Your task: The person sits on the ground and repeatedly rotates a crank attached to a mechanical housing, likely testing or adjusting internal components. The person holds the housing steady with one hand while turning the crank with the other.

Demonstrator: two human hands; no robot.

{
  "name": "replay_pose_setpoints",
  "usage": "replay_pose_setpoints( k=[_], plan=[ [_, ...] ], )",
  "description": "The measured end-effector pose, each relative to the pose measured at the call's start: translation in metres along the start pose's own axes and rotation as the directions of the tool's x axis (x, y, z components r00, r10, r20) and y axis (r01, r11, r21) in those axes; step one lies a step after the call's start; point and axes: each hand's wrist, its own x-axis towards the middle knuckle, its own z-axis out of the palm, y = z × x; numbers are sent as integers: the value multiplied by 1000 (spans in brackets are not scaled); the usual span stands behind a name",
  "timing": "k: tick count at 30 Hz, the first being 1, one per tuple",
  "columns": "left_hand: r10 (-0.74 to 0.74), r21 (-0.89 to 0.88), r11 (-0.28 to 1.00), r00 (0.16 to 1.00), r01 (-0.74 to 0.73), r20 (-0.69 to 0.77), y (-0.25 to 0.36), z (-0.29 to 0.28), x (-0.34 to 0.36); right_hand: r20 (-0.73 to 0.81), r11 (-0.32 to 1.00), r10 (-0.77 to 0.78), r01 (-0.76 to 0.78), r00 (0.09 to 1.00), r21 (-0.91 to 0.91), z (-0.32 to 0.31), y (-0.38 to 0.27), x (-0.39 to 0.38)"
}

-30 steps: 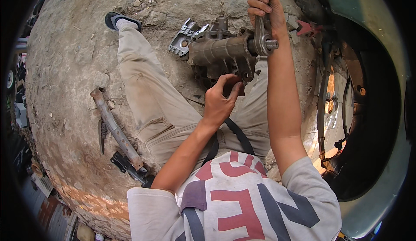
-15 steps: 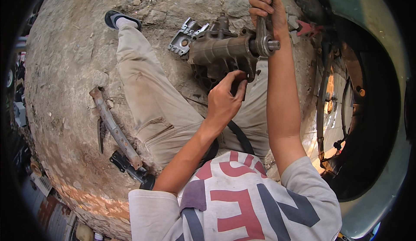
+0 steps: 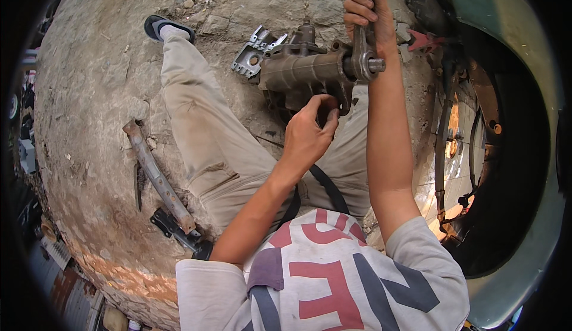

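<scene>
A dark, greasy steering gearbox (image 3: 298, 73) rests on the ground between my legs. A pitman arm (image 3: 361, 57) sits on its splined shaft at the right end and points away from me. The fingers of my right hand (image 3: 364, 10) wrap round the far end of that arm. My left hand (image 3: 311, 127) grips the near lower edge of the housing, with thumb and fingers bent round it. Part of the fingertips is hidden behind the casting. Just beyond the gearbox, to the left, lies a silver metal casting (image 3: 250, 57).
On the ground to my left lie a rusty metal bar (image 3: 156, 170) and a black tubular part (image 3: 179, 232). At the right stands a greenish vehicle body panel (image 3: 536, 92) with a dark wheel arch. A red metal piece (image 3: 426, 41) lies near my right forearm.
The pitman arm's far end and my right hand have shifted very slightly toward me. My left hand keeps nearly the same place on the housing.
</scene>
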Motion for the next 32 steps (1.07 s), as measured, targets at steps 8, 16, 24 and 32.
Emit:
replay_pose_setpoints(
  k=[8,16,24,32],
  plan=[
    [-15,-47,999,1000,16,11,2,1,-1,-57,997,-75,76,996,13,-10,7,1],
    [-161,-140,975,983,173,88,8,-7,-5,-45,999,0,2,999,42,-2,3,2],
    [-147,-166,973,985,160,87,3,-3,-6,40,999,32,-32,999,18,-9,-2,5],
    [-87,-128,987,994,94,64,-6,-2,-6,-2,997,27,-27,1000,69,-5,0,3]
  ],
)
